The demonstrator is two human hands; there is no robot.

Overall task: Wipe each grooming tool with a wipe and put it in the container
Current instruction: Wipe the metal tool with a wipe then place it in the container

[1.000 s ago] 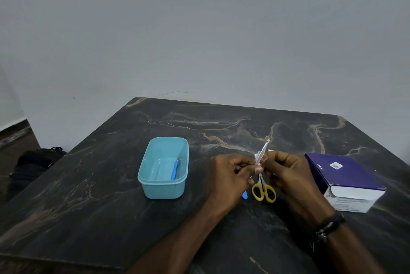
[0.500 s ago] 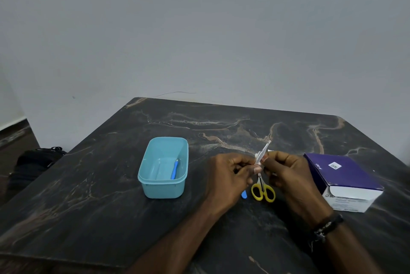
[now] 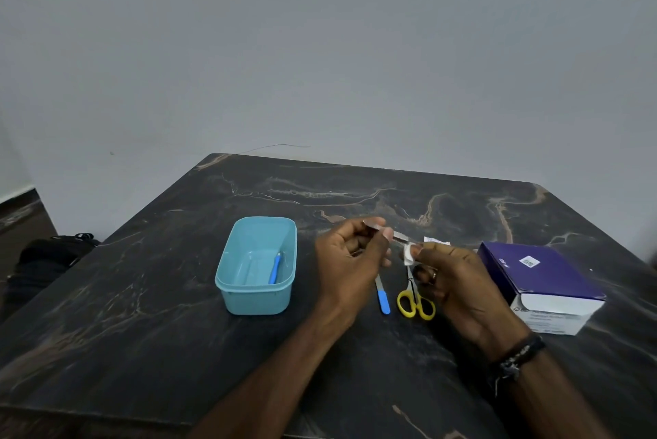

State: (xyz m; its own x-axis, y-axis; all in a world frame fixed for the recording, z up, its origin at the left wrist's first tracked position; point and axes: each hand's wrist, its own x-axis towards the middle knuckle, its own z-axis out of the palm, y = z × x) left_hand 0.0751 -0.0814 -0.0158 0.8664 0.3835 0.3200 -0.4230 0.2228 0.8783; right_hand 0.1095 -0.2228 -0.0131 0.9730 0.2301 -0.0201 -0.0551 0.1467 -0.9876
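My left hand (image 3: 352, 261) pinches a small silver metal tool (image 3: 398, 235) above the table, lying nearly level. My right hand (image 3: 451, 282) pinches a white wipe (image 3: 409, 255) folded round the tool's right end. A light blue container (image 3: 256, 266) stands to the left with a blue-handled tool (image 3: 274, 269) lying inside it. On the table below my hands lie a blue-handled file (image 3: 382, 296) and yellow-handled scissors (image 3: 415, 300). A white wrapper (image 3: 435, 242) lies behind my right hand.
A purple and white box (image 3: 540, 282) sits on the right of the dark marbled table (image 3: 142, 314). A dark bag (image 3: 46, 253) lies on the floor at the left. A grey wall stands behind the table.
The silver tool has turned from pointing up to lying nearly level. My left hand has shifted left and up, uncovering the blue-handled file; the wipe now shows at the tool's right end.
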